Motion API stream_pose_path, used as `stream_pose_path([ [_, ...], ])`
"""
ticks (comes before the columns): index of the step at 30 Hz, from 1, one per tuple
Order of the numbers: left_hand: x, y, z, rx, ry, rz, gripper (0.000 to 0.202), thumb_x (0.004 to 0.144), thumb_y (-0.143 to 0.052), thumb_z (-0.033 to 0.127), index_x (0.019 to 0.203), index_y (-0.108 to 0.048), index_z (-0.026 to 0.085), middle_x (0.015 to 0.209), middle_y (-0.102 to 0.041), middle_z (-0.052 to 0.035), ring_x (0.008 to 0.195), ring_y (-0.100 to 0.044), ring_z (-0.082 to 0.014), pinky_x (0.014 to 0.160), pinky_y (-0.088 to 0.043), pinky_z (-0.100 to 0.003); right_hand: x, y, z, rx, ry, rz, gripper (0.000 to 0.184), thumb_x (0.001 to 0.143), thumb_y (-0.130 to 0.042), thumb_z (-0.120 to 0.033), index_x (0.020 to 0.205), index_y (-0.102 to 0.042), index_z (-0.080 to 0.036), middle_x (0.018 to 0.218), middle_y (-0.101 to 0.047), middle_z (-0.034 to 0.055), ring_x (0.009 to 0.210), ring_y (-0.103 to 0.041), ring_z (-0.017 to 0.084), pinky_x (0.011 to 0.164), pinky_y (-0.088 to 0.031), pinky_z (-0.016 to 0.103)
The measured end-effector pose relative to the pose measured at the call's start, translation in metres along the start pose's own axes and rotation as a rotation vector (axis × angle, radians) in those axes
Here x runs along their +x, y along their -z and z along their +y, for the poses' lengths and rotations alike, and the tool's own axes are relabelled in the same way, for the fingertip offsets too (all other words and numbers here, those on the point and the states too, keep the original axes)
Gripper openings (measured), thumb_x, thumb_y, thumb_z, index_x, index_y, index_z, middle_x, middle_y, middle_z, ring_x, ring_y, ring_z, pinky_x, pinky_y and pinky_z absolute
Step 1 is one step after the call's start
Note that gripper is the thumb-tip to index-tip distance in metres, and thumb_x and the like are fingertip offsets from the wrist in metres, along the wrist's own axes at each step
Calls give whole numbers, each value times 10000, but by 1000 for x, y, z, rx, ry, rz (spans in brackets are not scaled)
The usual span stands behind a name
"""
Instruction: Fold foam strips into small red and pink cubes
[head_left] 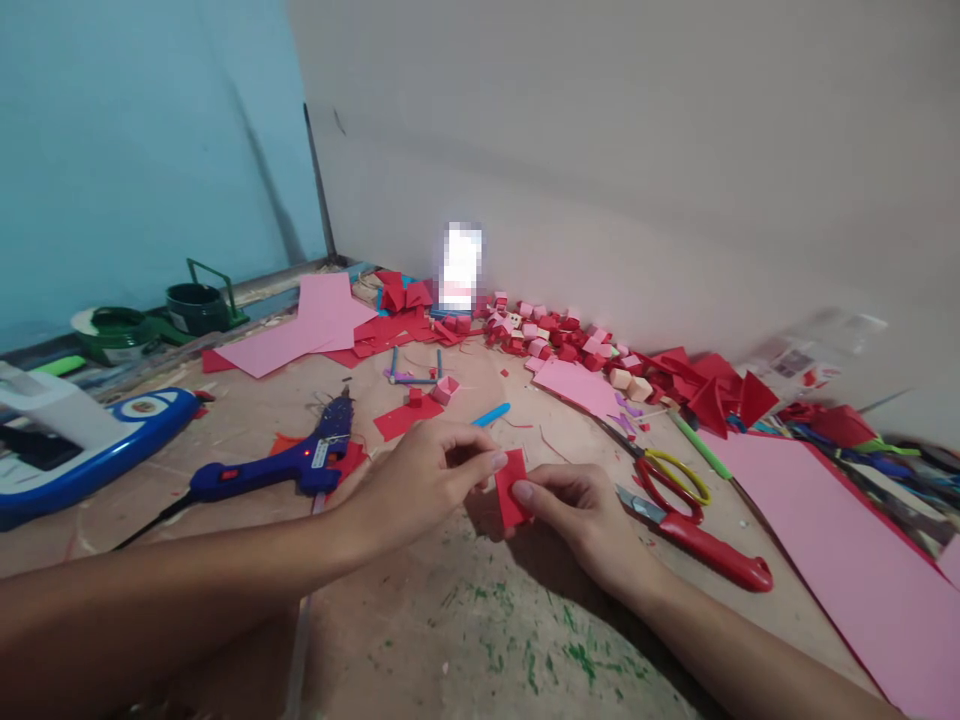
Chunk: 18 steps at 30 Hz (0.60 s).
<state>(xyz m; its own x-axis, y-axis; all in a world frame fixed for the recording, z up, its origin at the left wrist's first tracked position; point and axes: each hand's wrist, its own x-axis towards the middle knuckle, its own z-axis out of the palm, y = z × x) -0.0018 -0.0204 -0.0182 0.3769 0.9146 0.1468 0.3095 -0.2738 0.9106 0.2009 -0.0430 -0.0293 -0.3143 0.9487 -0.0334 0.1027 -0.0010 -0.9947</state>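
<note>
- Between the two hands, over the bench (390, 640), is a small piece of red paper (507, 505).
- The left hand (431, 470) has its grip nearly closed, with thumb and finger pinching the paper's top corner. The right hand (585, 505) pinches the lower side, thumb on top.
- This paper looks mostly flat and has no box shape, so the work on it seems to be just starting.
- Lots of small cubes (568, 352), red, pink and tan, lie in a heap by the wall. They look done.
- Just past the left hand, a pink box (445, 390) looks open on one side, so it may be only part done. A thin blue frame (415, 381) is behind it.
- Plenty of paper is left, like the big pink sheet (840, 550) on the right. I cannot tell how many more pieces are needed.
- A blue glue gun (296, 465) lies near the left arm. Its little light glows red, so it may be hot.
- Scissors (679, 480) and a red-handled blade (712, 550) lie near the right hand. They are sharp things to bump.
- Nothing blocks the paper itself, but bits crowd the bench all around.
</note>
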Motion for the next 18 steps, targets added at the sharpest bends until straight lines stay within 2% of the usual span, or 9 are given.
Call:
stream_pose_path([
  [4,0,0,0,-47,-19,19,265,947,-612,370,802,-743,191,765,-746,-25,724,-680,-197,617,-491,-269,1,-1,-1,-2,13,-5,348,802,-818,-516,771,-835,-170,667,-760,55,597,-652,157,601,-511,255],
  [9,3,1,-3,-119,10,28,288,948,-617,418,818,-740,192,762,-747,-31,720,-683,-192,627,-504,-273,2,-1,2,63,-31,-36,406,807,-802,-569,751,-818,-167,663,-774,73,624,-728,191,687,-581,302],
  [12,6,0,-7,-145,57,0,273,899,-680,447,841,-747,189,740,-731,-25,673,-657,-179,569,-462,-256,1,-1,2,42,-17,-35,412,821,-794,-564,763,-814,-156,692,-789,94,672,-759,216,690,-587,308],
  [15,10,-2,-12,-197,96,-64,281,873,-702,442,788,-723,175,677,-689,-17,626,-625,-163,547,-437,-250,1,-1,-1,35,-15,-33,401,833,-786,-552,791,-817,-155,693,-787,88,665,-749,205,681,-582,299],
  [18,10,-2,-15,-217,127,-82,304,888,-685,456,771,-697,175,667,-667,-5,603,-601,-146,550,-433,-253,1,-2,-1,34,-34,-37,367,784,-838,-524,792,-815,-158,686,-780,71,654,-725,188,666,-569,282],
])
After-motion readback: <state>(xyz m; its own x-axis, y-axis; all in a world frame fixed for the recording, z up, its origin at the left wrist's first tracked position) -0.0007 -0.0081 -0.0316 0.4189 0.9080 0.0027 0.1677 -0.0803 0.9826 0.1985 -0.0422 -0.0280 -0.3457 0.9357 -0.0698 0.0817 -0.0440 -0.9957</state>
